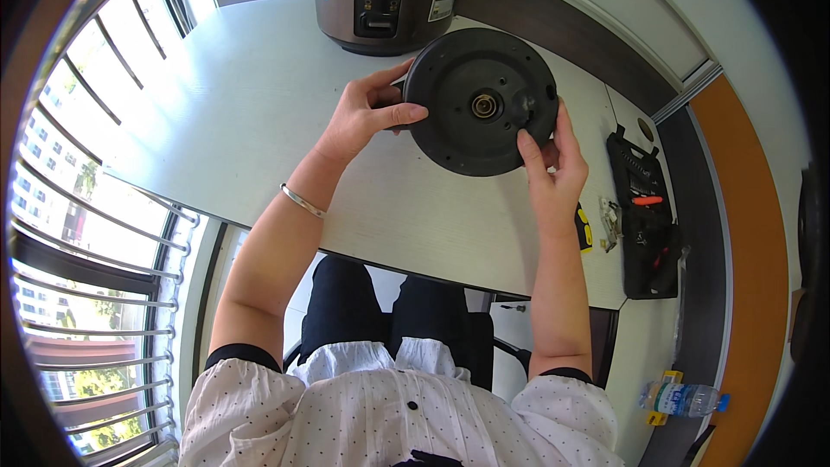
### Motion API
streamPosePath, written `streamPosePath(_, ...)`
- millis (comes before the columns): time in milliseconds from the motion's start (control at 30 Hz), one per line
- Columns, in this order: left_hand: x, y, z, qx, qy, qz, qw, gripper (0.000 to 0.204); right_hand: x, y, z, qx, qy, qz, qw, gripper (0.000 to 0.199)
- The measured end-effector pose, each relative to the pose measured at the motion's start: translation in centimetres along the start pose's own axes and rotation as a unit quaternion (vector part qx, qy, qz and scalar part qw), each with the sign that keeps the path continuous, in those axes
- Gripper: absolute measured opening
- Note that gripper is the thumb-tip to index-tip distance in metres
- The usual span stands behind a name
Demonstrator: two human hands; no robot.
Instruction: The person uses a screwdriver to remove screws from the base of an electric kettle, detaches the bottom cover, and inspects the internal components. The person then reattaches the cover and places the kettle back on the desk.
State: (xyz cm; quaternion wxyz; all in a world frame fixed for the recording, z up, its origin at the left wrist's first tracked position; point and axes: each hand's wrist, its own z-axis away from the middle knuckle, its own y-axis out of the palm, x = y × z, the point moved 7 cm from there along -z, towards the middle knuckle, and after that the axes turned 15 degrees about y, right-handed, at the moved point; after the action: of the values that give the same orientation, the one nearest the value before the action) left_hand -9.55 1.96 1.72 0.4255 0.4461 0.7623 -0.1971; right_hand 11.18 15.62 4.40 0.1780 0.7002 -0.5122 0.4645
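1. Two hands were engaged: opposite sides of one round black base plate were grasped by the left hand and right hand, with both thumbs laid on the face. Fingers beneath were partly hidden.
2. The plate was held over the white table, in front and to the right of the brown electric cooker; whether these touched could not be told.
3. It was judged stiff, moderately light and somewhat slippery, being smooth. It was best taken by its rim, with the brass-coloured coil at its centre, probably the fragile part, left unpressed.
4. Counted were one plate, one coil, one cooker, one black tool case, one red-handled tool, one plastic bottle and one bracelet.
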Motion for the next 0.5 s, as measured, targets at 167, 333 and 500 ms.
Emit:
streamPosePath(167, 0.03, -0.06, -0.06, 0.000, -0.008, -0.002, 1.000, 0.076, -0.01, 0.36, 0.42, 0.005, -0.002, -0.001, 1.000, 0.058)
streamPosePath(333, 0.12, -0.21, -0.11, -0.017, -0.004, -0.017, 1.000, 0.078, -0.12, 0.52, 0.66, 0.006, -0.003, 0.010, 1.000, 0.057)
streamPosePath(500, 0.39, -0.41, -0.17, -0.023, -0.002, -0.018, 1.000, 0.079, 0.17, 0.65, 0.88, 0.007, -0.003, 0.022, 1.000, 0.056)
